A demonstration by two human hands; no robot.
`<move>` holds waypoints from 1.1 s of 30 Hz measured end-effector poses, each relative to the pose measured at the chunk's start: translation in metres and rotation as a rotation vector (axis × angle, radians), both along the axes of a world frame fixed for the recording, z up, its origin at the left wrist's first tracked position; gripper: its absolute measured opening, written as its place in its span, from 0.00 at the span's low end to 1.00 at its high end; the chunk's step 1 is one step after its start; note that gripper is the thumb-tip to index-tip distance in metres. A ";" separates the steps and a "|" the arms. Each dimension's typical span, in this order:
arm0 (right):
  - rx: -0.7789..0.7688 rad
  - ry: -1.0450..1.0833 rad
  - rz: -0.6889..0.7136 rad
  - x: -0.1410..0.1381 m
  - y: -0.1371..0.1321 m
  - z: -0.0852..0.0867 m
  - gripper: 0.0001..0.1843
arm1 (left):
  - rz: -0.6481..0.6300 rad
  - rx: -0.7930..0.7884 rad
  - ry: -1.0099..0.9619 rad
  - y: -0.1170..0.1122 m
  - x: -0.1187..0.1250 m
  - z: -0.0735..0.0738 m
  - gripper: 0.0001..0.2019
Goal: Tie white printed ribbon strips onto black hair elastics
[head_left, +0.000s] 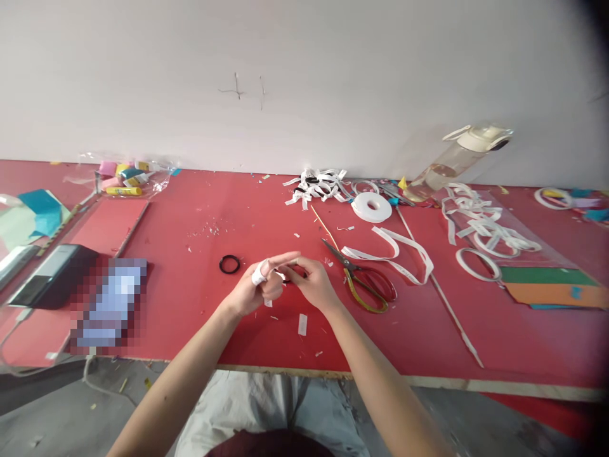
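Observation:
My left hand (pixel 254 285) and my right hand (pixel 309 279) meet above the front middle of the red table. White tape is wrapped around a finger of the left one, whose index finger stretches toward the right; its other fingers are curled. Between the hands shows a bit of white ribbon (pixel 284 277) with something dark, apparently a black hair tie, mostly hidden by the fingers. The right thumb and fingers pinch there. Another black hair tie (pixel 229 264) lies left of my hands. Scissors (pixel 364 285) with yellow-green and red handles rest to the right, beside a loose length of printed white ribbon (pixel 419 254).
Behind my hands are a pile of ribbon-tied black bands (pixel 318 184) and a white ribbon roll (pixel 371 207). A bottle (pixel 442 168) leans against the wall. At right lie more white ribbons (pixel 476 219) and coloured sheets (pixel 552 285); at left, a phone (pixel 111 301) and a dark box (pixel 54 276).

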State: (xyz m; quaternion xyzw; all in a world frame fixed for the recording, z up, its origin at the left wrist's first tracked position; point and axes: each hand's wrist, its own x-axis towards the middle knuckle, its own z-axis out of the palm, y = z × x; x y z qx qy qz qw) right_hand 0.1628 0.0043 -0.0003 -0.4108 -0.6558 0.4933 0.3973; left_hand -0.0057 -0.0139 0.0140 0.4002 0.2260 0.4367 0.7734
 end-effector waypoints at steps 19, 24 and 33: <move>-0.209 0.319 0.051 -0.009 -0.005 0.003 0.16 | 0.310 0.061 0.397 0.011 -0.007 -0.001 0.36; -0.234 0.254 -0.002 -0.004 0.000 -0.001 0.22 | 0.376 0.146 0.550 0.011 -0.010 0.000 0.34; -0.258 0.211 0.145 -0.014 -0.007 -0.002 0.18 | 0.487 0.244 0.734 0.007 -0.004 0.000 0.31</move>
